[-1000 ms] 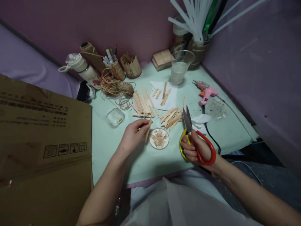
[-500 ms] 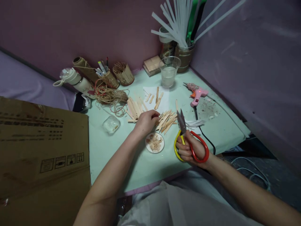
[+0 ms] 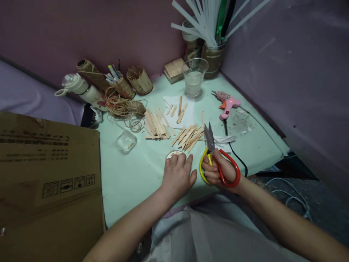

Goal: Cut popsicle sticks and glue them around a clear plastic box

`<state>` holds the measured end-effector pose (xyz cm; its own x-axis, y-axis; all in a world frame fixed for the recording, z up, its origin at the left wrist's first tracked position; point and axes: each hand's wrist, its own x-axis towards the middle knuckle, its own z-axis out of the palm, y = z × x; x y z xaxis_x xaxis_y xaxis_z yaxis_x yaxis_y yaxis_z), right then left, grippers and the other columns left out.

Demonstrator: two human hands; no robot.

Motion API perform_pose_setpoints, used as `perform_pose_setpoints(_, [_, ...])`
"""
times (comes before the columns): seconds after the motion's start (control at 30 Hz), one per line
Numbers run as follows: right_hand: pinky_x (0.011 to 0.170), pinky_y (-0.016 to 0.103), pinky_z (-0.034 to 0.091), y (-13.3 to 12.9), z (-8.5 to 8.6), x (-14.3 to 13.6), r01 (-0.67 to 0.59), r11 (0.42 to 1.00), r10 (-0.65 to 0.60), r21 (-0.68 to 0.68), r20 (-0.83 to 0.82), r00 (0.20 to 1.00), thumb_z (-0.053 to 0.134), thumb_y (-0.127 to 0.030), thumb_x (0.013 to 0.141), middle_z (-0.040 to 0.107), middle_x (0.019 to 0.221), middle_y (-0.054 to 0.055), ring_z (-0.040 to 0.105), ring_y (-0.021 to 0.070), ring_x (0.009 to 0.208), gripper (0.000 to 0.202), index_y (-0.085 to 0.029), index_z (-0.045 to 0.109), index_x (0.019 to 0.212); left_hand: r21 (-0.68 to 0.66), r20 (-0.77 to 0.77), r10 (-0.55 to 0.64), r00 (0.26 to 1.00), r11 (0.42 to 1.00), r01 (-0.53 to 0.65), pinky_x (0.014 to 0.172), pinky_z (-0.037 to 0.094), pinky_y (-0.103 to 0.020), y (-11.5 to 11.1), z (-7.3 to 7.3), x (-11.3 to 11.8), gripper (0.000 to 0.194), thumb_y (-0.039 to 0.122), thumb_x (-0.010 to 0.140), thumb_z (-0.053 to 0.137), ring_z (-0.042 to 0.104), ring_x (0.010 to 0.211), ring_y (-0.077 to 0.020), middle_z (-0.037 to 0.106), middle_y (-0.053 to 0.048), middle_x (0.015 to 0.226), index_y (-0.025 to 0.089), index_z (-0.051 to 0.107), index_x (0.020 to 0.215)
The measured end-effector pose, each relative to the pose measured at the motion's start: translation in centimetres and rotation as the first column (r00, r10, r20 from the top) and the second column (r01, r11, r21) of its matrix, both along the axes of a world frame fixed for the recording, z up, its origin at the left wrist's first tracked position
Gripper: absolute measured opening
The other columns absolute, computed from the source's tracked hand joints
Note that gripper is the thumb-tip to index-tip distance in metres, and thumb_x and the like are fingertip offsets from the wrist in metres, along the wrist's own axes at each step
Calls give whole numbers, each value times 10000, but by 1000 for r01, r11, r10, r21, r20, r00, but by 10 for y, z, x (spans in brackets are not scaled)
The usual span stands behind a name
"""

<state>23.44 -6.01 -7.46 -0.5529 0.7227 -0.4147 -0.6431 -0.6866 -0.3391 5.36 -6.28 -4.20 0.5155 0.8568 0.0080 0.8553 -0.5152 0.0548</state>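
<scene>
Before a purple wall (image 3: 122,29), on the pale green surface (image 3: 128,171), the right hand's (image 3: 218,171) grip is wrapped around the handles of the scissors (image 3: 209,137), blades slightly parted, to the right of the dish (image 3: 168,154), while the left hand (image 3: 176,174) lies spread over the dish's near side, contact unclear. Light fingers should avoid tipping the dish, and the blades seem best angled, as here, away from the left hand, beside the stick pile (image 3: 191,137) beyond the dish.
</scene>
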Motion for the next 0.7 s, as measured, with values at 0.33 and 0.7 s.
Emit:
perform_pose_setpoints(0.33, [301,130,186,-1,1,0,7,1000,-7,7,-1,1000,694,-702,734,335,474,-134,80,18,361,542,-212,463,732,-63,-76,86,993,994,-91,855,410,-448,6,0,4,531,470,944,498,478,1053,-300,586,-125,1114,189,519,1393])
perform_pose_setpoints(0.7, [310,132,196,-1,-2,1,0,1000,0,18,-18,1000,675,-701,751,317,480,-131,80,23,365,527,-213,477,732,-29,-157,-4,988,1000,-1,822,418,-423,9,4,14,595,460,925,562,511,1013,-288,609,-144,1108,87,498,1384])
